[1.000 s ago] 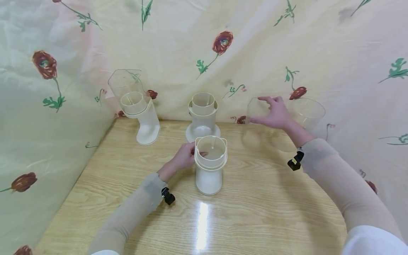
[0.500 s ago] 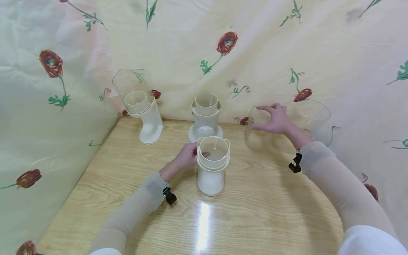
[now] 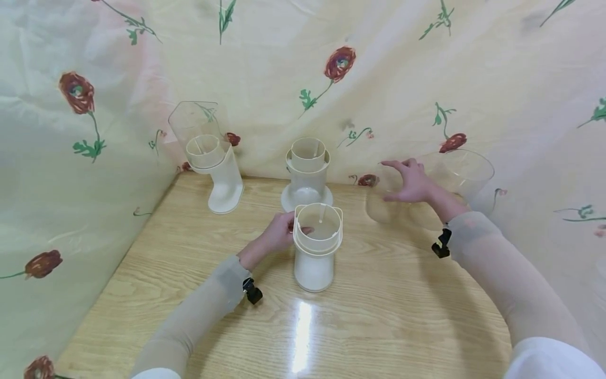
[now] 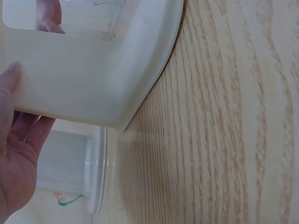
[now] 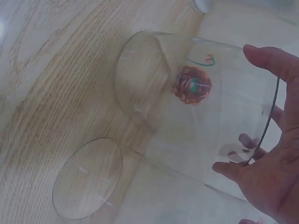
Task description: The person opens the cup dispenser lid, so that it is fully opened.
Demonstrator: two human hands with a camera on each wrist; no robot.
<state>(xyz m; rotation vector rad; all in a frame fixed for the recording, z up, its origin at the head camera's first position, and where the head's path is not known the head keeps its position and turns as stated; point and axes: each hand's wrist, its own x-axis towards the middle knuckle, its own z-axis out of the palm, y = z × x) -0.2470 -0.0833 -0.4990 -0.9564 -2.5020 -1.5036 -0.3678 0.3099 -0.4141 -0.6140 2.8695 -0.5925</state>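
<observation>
In the head view, a white plastic stand [image 3: 314,271] with a round collar on top stands upright near the table's middle. My left hand [image 3: 279,231] grips its upper part from the left side. The left wrist view shows my thumb on the face of the stand [image 4: 65,77], with the other fingers behind it. At the back right, my right hand [image 3: 413,183] spans the rim of a clear plastic container [image 5: 233,109], thumb and fingers on opposite sides of its wall. Beside it is a second clear container [image 5: 88,179], its round rim visible.
Behind the held stand is another white stand [image 3: 307,196], upright near the back cloth. A third white stand [image 3: 227,181] at the back left bears a clear container [image 3: 187,118]. Flowered cloth [image 3: 265,68] hangs around the wooden table [image 3: 388,316].
My right hand has come down a little with the clear container, whose rim now sits lower. My left hand stays on the white stand. The head view has shifted slightly.
</observation>
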